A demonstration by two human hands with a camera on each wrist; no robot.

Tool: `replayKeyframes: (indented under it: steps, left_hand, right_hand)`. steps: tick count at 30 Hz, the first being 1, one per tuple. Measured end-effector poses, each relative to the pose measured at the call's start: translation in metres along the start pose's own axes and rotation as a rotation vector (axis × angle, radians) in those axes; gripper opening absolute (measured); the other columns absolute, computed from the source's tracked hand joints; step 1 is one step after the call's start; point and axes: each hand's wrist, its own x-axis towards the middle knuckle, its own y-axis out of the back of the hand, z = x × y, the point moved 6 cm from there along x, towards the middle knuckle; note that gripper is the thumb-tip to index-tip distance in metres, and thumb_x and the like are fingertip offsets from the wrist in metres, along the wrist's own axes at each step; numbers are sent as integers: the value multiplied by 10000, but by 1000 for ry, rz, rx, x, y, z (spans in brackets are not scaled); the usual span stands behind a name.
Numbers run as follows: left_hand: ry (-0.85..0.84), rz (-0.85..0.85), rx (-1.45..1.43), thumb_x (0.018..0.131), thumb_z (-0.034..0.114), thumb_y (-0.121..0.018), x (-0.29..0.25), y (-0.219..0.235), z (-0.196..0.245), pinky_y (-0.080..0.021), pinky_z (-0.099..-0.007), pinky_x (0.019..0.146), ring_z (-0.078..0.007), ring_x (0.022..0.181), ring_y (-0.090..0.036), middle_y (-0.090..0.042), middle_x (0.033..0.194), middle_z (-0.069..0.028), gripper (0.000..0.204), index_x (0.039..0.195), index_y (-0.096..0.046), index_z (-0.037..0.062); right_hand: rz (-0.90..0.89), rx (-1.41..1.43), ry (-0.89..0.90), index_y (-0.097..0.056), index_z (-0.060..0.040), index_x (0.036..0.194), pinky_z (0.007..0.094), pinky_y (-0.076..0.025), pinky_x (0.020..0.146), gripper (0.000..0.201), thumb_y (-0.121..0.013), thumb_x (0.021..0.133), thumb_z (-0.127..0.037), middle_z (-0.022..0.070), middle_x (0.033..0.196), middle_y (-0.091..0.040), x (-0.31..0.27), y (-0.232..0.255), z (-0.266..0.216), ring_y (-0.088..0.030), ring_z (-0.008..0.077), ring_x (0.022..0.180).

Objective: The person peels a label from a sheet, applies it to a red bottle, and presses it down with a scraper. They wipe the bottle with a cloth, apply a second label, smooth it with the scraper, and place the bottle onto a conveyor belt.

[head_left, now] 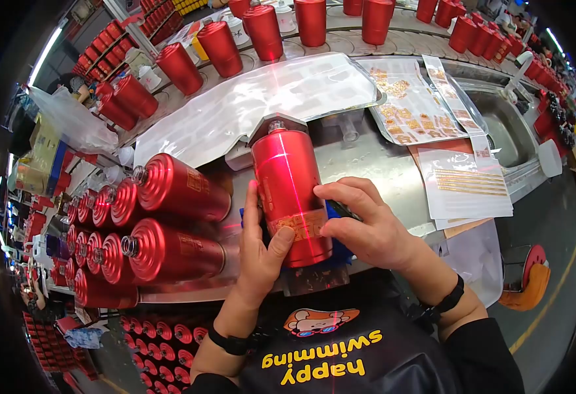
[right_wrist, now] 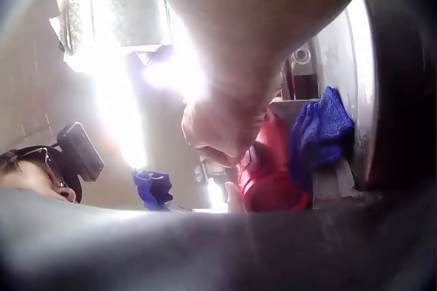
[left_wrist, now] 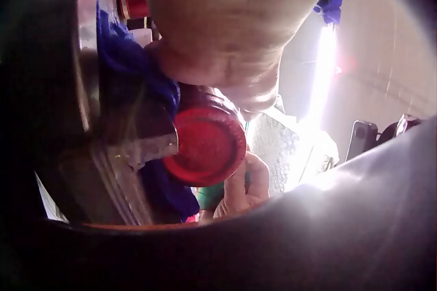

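Steel surface [head_left: 393,174], wide, w/ sink basin [head_left: 505,128] at far right. Curved conveyor [head_left: 367,39] behind, carrying upright red bottles [head_left: 263,29]. Clear plastic sheet [head_left: 261,98] spread across back of surface. Stack of finished red bottles [head_left: 163,223] lying on sides at left, necks toward surface centre. Decal sheets [head_left: 419,108] w/ gold motifs at right; another sheet [head_left: 468,180] w/ gold strips nearer.

Red bottle [head_left: 291,190] in hand: lying along a jig at surface centre, silver neck pointing away, base toward person. Blue cloth [head_left: 337,210] under it. Red laser line running lengthwise down body. Glossy metallic red, cylindrical, rounded shoulder; faint gold print on left flank. From left wrist view, only round red base [left_wrist: 208,144] showing.

Gold label [head_left: 304,224] low on body, rectangular, laser line crossing it.

Left hand [head_left: 261,249]: grip curled on bottle's left flank, thumb laid over label's left corner, fingers straight up along side. Right hand [head_left: 363,223]: grip pressed together, fingertips [head_left: 327,230] bearing down on label's right edge, fingers curled over flank.

To do well, judged: keep label centre on laser line, hold bottle from rolling w/ left, rub from middle outward w/ right so no bubbles or creases; firm even pressure at edges, esp. corners. Avoid sliding label once tacked.
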Motion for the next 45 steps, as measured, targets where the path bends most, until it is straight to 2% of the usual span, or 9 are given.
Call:
replayKeyframes:
  steps: [22,25,27,30,37,38,41,42,45]
  left_hand:
    - [33,-17,23,898,353,-636,0,1,1,-315,-352,1087,-259,1318,-401,-359,1451,-206,914,1509,-78,-35]
    - [-1,-29,52,908,343,-622,2,1,0,-320,-353,1084,-260,1320,-403,-354,1461,-212,899,1510,-71,-33]
    - [-5,-24,50,911,338,-616,0,0,-1,-323,-352,1082,-263,1319,-405,-354,1465,-215,893,1511,-67,-32]
    - [-6,-19,45,913,331,-608,1,-1,1,-330,-350,1077,-266,1314,-413,-351,1468,-217,886,1511,-63,-30]
    - [-18,-13,36,915,367,-597,-1,-4,4,-315,-380,1084,-293,1314,-416,-359,1461,-218,884,1505,-80,-40]
    - [-12,-2,6,911,385,-601,-1,-6,4,-296,-401,1098,-306,1321,-410,-366,1455,-224,889,1503,-93,-40]
    - [-439,7,676,882,455,-623,-7,-4,36,-185,-498,1137,-358,1337,-380,-382,1437,-219,903,1484,-177,-49]
    - [-504,-42,889,844,471,-648,-12,-16,55,-90,-589,1138,-359,1345,-362,-485,1356,-162,787,1442,-363,46]
    - [-743,-267,1252,811,412,-692,-23,-42,57,-49,-613,1139,-332,1320,-385,-605,1201,-108,658,1376,-492,138]
  right_hand:
    - [-81,-11,-24,-634,-59,965,388,-500,889,208,-647,757,-47,183,1248,-542,-4,3,4,-551,361,1067]
    - [165,295,-397,-626,-45,1107,327,-511,849,266,-617,844,-4,172,1195,-585,-15,12,19,-613,273,988]
    - [293,601,-634,-509,-15,1275,261,-491,795,365,-596,928,-86,111,1043,-645,-13,14,18,-616,141,913]
    - [152,595,-633,-500,-6,1256,272,-488,800,365,-606,938,-153,102,999,-649,-1,-9,10,-611,135,898]
    - [259,680,-798,-508,-1,1219,268,-475,837,373,-595,961,-255,86,1016,-643,-61,-39,40,-592,130,943]
    - [217,715,-815,-489,2,1243,233,-441,875,355,-583,971,-207,29,1079,-586,-64,-38,38,-530,79,978]
    - [263,739,-817,-517,9,1193,266,-470,853,359,-608,953,-241,81,1017,-638,-63,-37,40,-580,116,957]
    - [270,751,-825,-520,10,1184,265,-473,845,352,-615,949,-234,79,1016,-637,-65,-38,41,-580,114,950]
    - [270,804,-861,-528,11,1153,265,-481,819,328,-633,938,-213,70,1006,-636,-67,-40,44,-582,108,929]
